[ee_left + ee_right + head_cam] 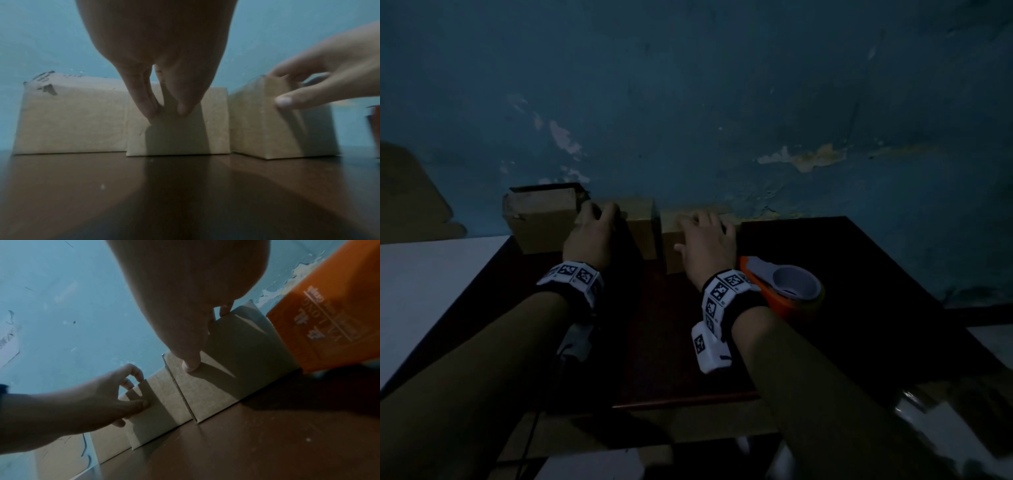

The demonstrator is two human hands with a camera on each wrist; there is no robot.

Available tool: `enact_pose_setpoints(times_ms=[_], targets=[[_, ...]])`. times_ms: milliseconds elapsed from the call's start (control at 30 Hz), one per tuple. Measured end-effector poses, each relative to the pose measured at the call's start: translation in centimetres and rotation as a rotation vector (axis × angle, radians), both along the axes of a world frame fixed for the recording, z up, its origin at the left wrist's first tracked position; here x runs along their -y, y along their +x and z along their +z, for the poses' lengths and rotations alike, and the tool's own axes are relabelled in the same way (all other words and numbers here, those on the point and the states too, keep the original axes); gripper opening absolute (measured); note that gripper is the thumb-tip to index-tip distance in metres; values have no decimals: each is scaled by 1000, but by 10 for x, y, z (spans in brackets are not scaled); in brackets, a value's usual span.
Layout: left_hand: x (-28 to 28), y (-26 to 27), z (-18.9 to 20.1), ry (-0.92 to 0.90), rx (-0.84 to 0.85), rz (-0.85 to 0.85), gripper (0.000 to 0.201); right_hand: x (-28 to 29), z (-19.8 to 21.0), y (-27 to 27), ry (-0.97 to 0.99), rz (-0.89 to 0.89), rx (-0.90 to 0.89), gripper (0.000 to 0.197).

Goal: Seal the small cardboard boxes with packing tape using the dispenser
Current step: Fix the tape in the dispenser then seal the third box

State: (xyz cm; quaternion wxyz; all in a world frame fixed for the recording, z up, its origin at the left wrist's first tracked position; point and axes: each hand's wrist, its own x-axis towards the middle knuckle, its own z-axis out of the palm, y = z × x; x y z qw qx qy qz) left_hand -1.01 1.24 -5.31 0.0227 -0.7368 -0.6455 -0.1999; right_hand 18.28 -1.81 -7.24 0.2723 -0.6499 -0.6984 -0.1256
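Note:
Three small brown cardboard boxes stand in a row against the wall on a dark table [664, 342]. My left hand [599, 219] grips the middle box [642, 229], fingers curled over its top and thumb on its front face. In the left wrist view my left hand [166, 112] hides part of the middle box [216, 123]. My right hand [702, 229] grips the right box [673, 253] the same way; in the right wrist view the thumb of this hand [207, 339] presses the box front [236, 378]. The left box [541, 222] stands untouched. An orange tape dispenser [787, 287] lies just right of my right wrist.
A peeling blue wall [722, 102] rises directly behind the boxes. A white surface [431, 281] adjoins the table on the left, with a brown cardboard sheet [410, 198] leaning behind it. The table's near edge [681, 401] runs under my forearms.

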Motion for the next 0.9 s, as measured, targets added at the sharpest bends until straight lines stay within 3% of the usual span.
enact_pose_setpoints(times_ms=[200, 433, 533, 633, 733, 900], targets=[[-14, 1, -1, -10, 138, 18, 42, 0, 0, 0, 14, -4, -20, 40], [-22, 3, -14, -244, 202, -3, 85, -2, -3, -1, -11, -24, -10, 39], [-9, -1, -13, -123, 310, -56, 88, -1, -3, -3, -12, -30, 6, 39], [3, 5, -9, 34, 363, -239, 71, 0, -1, -3, -27, -28, 13, 40], [16, 21, -7, -100, 429, -452, 72, 4, 4, -3, -47, -22, 8, 42], [30, 31, -15, -267, 540, -456, 93, 19, 15, -9, -100, 40, 43, 43]])
